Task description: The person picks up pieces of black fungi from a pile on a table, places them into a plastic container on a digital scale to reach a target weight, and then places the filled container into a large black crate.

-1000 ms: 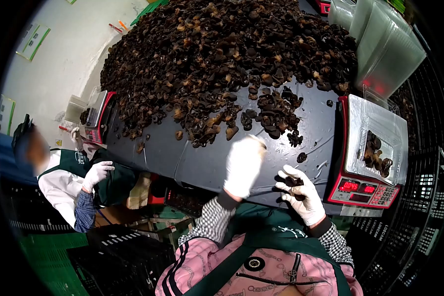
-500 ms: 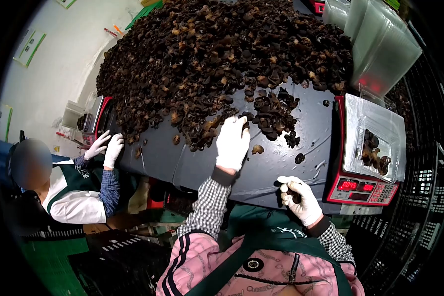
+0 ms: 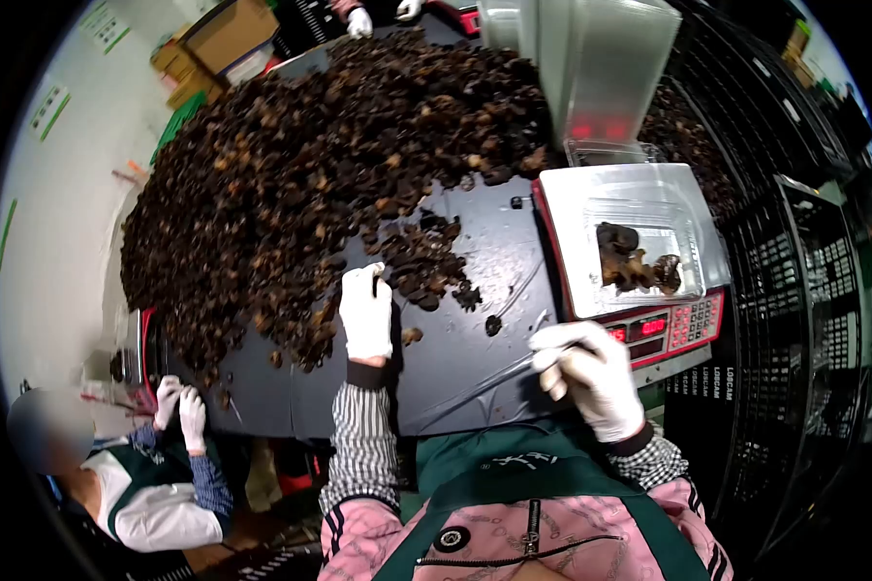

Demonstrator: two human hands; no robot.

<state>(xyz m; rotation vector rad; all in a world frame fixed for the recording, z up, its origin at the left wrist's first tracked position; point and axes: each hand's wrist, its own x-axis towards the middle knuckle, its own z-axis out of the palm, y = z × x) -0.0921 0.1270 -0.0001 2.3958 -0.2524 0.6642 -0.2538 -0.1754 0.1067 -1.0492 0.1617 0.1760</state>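
My left hand [image 3: 366, 315], in a white glove, is at the near edge of a big heap of dark brown wood ear mushrooms [image 3: 300, 165]. Its fingers are curled together, and whatever they hold is hidden. A small separate cluster of mushrooms [image 3: 421, 261] lies just beyond it. My right hand [image 3: 593, 380], gloved too, hovers by the front left corner of a red digital scale [image 3: 683, 324]. Its fingers are bent inward; I cannot make out anything between them. On the scale's plate is an open clear plastic box [image 3: 683, 257] with several mushroom pieces [image 3: 630, 259] inside.
Stacked clear boxes [image 3: 610, 73] stand behind the scale. Black crates [image 3: 794, 261] line the right side. At the left, a co-worker's gloved hands [image 3: 181, 407] are near another scale [image 3: 147, 358]. Another person's gloved hand [image 3: 359, 22] shows at the far edge.
The view has turned rightward. My right hand has moved up beside the scale; the dark piece earlier visible in it no longer shows. My left hand stays at the heap's edge.
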